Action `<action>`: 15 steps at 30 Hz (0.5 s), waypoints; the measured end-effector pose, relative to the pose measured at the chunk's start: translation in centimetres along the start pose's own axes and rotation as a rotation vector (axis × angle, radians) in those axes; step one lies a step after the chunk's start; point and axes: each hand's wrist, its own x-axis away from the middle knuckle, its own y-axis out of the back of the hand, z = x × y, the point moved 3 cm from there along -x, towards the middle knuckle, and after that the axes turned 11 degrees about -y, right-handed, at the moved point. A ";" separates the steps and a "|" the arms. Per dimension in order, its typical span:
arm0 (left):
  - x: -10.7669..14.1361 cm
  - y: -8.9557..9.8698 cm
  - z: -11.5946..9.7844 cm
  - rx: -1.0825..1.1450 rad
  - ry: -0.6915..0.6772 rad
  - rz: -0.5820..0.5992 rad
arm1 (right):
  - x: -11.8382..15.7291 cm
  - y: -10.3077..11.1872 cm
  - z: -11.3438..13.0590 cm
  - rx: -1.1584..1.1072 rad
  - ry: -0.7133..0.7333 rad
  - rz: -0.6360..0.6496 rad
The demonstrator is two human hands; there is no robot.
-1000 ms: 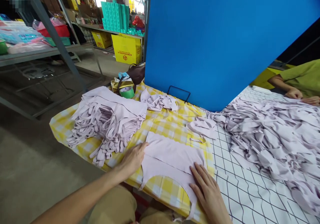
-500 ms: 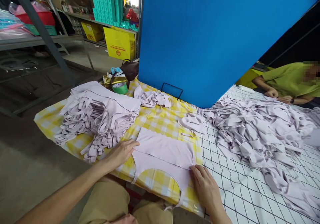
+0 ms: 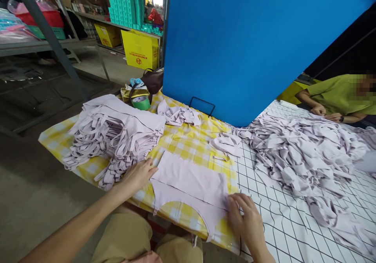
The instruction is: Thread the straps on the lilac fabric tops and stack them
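A pale lilac garment point(image 3: 190, 181) lies flat on the yellow checked cloth point(image 3: 176, 139), its straps toward the front edge. My left hand point(image 3: 141, 173) touches its left side, fingertips at the fabric; whether they pinch it is too small to tell. At the right side is my right hand point(image 3: 246, 216), slightly blurred, its fingers bent beside the garment's edge. To the left rises a stack of like garments point(image 3: 123, 118) with hanging straps. Loose lilac pieces point(image 3: 178, 114) lie behind, and another piece point(image 3: 226, 142) is to their right.
A large lilac heap point(image 3: 302, 153) covers part of the white grid cloth point(image 3: 273, 224). Behind stands a blue panel point(image 3: 241, 51) with a black wire bracket. Green tape point(image 3: 141, 103) is beside a dark bag. A person in a yellow-green shirt point(image 3: 343, 94) sits at the far right.
The garment has shifted slightly left along with my left hand. My right hand has moved a little to the right, its fingers more bent and lifted.
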 end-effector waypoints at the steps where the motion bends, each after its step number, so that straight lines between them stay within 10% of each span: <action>1: -0.6 0.2 -0.5 -0.063 0.034 -0.015 | -0.8 -0.1 -0.2 0.004 -0.127 -0.023; 5: -3.5 0.3 -2.3 -0.177 0.090 -0.051 | -4.1 -1.7 -0.7 0.063 -0.483 0.018; 15: -5.5 0.1 -1.7 -0.017 -0.031 -0.117 | -5.9 -2.6 -0.7 0.044 -0.506 0.040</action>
